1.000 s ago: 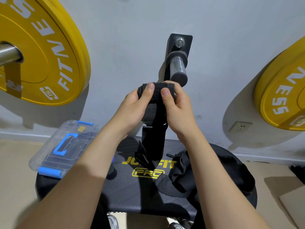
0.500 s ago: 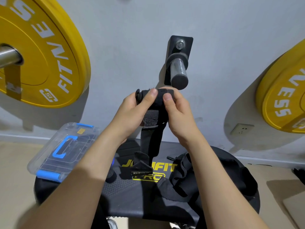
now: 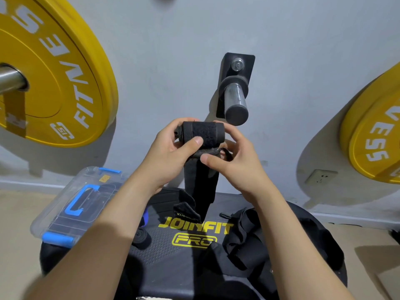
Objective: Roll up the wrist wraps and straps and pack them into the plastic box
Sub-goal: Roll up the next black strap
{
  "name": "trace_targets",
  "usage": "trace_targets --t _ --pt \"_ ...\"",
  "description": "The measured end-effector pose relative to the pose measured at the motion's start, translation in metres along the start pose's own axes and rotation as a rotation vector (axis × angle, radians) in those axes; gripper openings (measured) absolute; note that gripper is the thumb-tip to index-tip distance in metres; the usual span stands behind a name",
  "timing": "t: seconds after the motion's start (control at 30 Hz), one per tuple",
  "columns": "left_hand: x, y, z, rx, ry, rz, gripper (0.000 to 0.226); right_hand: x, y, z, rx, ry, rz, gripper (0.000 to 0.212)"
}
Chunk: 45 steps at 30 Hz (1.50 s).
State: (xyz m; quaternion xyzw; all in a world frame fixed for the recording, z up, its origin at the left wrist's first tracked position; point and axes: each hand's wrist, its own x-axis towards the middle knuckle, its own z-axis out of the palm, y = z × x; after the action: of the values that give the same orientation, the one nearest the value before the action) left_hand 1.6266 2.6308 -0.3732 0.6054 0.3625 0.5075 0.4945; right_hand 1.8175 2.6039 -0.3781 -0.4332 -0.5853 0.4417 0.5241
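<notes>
- A black wrist wrap (image 3: 200, 132) is held up in the air in front of the wall, above the tabletop (image 3: 173, 267), between both hands; most of it is wound into a tight roll lying crosswise.
- The left end of the roll is gripped by the left hand (image 3: 166, 156): its fingers are curled round behind the roll, and the thumb is pressed on the front.
- The right end is held by the right hand (image 3: 238, 163): its fingers are curled behind the roll, and the thumb is laid leftward just under it, where the unrolled part leaves the roll.
- The loose tail (image 3: 201, 185) of the wrap is seen hanging straight down from the roll, with its labelled tip just above the yellow lettering printed on the tabletop.
- A clear plastic box (image 3: 58, 213) with a blue handle (image 3: 81, 201) and blue latches is set on the left end of the tabletop, its lid on, well apart from the held wrap.
- A small rolled wrap (image 3: 141, 238) is seen on the tabletop just beside the left forearm.
- A loose pile of black straps (image 3: 244, 243) is spread over the right part of the tabletop, under the right forearm.
- On the wall, a steel peg (image 3: 234, 100) is mounted just above the hands, and a yellow weight plate (image 3: 54, 68) is hung at the left, another plate (image 3: 374, 131) at the right.
</notes>
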Motion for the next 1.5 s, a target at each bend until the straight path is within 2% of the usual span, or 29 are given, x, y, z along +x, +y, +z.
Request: trace_targets --t 0.17,0.27,0.33,0.43,0.5,0.6,0.7,0.77,0.87,0.93,1.0,1.1,1.2,1.27,1.33,1.43,1.5 --pt "0.003 -0.005 0.002 0.042 -0.086 0.032 0.037 0.008 0.007 0.009 -0.079 0.205 0.077 0.03" --pt "0.004 -0.006 0.0 0.06 -0.123 0.029 0.038 0.009 0.009 0.007 -0.017 0.232 0.112 0.026" --pt "0.004 -0.007 -0.001 0.102 -0.102 0.06 0.039 0.008 0.008 0.007 -0.02 0.202 0.112 0.027" --pt "0.004 -0.008 -0.001 0.173 -0.082 0.093 0.04 0.006 0.003 0.005 0.103 0.053 0.181 0.034" --pt "0.002 -0.005 0.001 0.164 -0.11 0.11 0.04 0.004 -0.002 0.004 0.13 -0.006 0.207 0.029" --pt "0.0 -0.003 0.005 0.16 -0.11 0.124 0.041 0.002 -0.002 0.003 0.074 0.055 0.158 0.025" --pt "0.003 0.0 0.004 0.026 -0.072 -0.009 0.03 0.001 0.0 0.003 0.056 0.102 0.053 0.012" --pt "0.004 -0.001 0.001 -0.046 -0.075 -0.096 0.023 0.0 0.001 0.003 0.053 0.085 -0.003 0.021" --pt "0.004 -0.007 0.002 -0.004 -0.074 -0.158 0.045 -0.001 0.002 0.0 0.062 0.062 -0.053 0.035" --pt "0.003 -0.008 0.004 -0.029 -0.131 -0.145 0.045 0.0 0.002 -0.002 0.075 0.057 -0.048 0.043" --pt "0.003 -0.007 0.004 -0.028 -0.119 -0.086 0.04 -0.001 0.004 -0.002 0.111 0.053 -0.02 0.049" --pt "0.004 -0.009 0.002 0.003 -0.065 -0.002 0.031 0.001 0.003 0.001 0.054 0.049 0.02 0.037" --pt "0.004 -0.01 0.003 0.015 -0.043 0.006 0.031 0.002 0.009 0.003 0.003 0.075 0.021 0.03" --pt "0.004 -0.011 0.002 0.035 0.017 0.015 0.033 0.002 0.013 0.006 -0.066 0.136 0.1 0.04" --pt "0.004 -0.011 0.002 0.052 0.086 0.035 0.036 -0.001 0.017 0.011 -0.154 0.16 0.258 0.054" --pt "0.005 -0.011 0.006 0.071 0.163 0.059 0.039 -0.003 0.024 0.021 -0.112 0.089 0.421 0.074" --pt "0.006 -0.011 0.007 0.04 0.217 0.038 0.038 -0.003 0.03 0.028 -0.056 0.11 0.483 0.093"
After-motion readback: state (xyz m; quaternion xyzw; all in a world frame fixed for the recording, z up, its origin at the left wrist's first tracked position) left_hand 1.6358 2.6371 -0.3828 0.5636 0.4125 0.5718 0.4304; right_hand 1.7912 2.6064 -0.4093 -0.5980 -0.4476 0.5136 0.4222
